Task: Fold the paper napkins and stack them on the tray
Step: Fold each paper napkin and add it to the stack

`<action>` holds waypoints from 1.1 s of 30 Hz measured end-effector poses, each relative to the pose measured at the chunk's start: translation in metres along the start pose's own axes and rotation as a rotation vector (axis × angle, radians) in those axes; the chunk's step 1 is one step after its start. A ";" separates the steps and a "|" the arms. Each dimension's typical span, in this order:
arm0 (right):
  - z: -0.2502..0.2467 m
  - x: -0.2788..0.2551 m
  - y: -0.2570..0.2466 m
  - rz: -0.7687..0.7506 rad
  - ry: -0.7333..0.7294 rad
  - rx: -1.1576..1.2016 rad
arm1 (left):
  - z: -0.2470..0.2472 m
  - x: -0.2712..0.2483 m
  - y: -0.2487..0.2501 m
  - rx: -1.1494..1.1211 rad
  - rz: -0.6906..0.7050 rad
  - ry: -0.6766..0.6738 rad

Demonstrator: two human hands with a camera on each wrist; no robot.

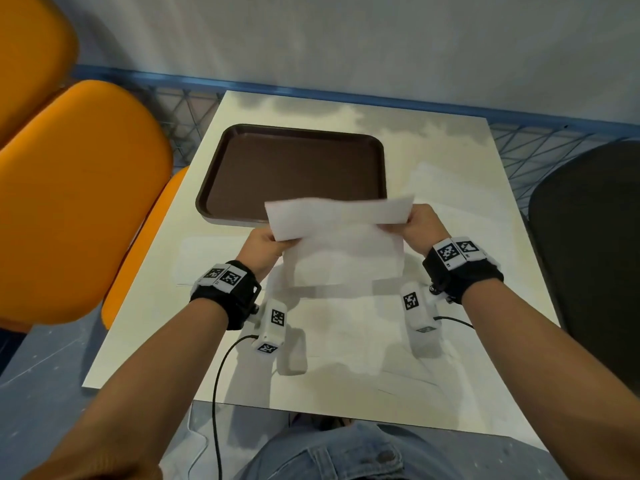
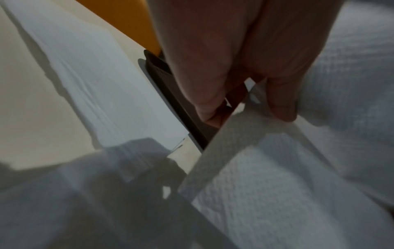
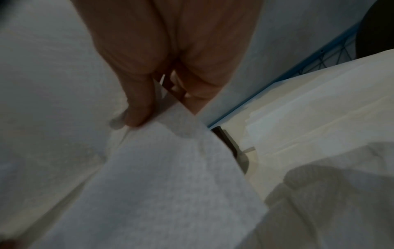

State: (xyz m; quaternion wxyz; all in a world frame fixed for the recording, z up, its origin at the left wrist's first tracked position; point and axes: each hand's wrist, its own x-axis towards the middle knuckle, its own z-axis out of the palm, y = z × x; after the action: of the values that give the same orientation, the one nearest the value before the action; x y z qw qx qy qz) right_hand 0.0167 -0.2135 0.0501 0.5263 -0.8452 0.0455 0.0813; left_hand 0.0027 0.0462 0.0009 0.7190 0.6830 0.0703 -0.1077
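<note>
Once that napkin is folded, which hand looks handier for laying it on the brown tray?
Probably the left hand. Both hands pinch the napkin, but the tray lies ahead and toward the left side of the table, nearer that hand than the right hand.

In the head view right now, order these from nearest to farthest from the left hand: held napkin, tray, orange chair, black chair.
1. Napkin: pinched at its left end by the left hand.
2. Tray: just beyond the hand, on the table.
3. Orange chair: off the table's left side.
4. Black chair: far across, at the right.
</note>
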 end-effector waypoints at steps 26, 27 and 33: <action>0.046 -0.033 0.080 0.046 -0.063 -0.645 | 0.035 -0.015 -0.048 1.267 0.020 -0.011; 0.053 -0.035 0.079 -0.023 -0.110 -0.744 | 0.040 -0.018 -0.050 1.386 0.080 -0.054; 0.085 -0.038 0.078 -0.092 -0.528 -1.031 | 0.060 -0.028 -0.063 1.748 0.047 -0.507</action>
State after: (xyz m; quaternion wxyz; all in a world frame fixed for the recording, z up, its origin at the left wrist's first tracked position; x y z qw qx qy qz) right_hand -0.0404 -0.1716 -0.0485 0.0435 -0.9444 -0.1697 0.2781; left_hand -0.0428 -0.0148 -0.0499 -0.0593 0.9419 -0.2103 -0.2549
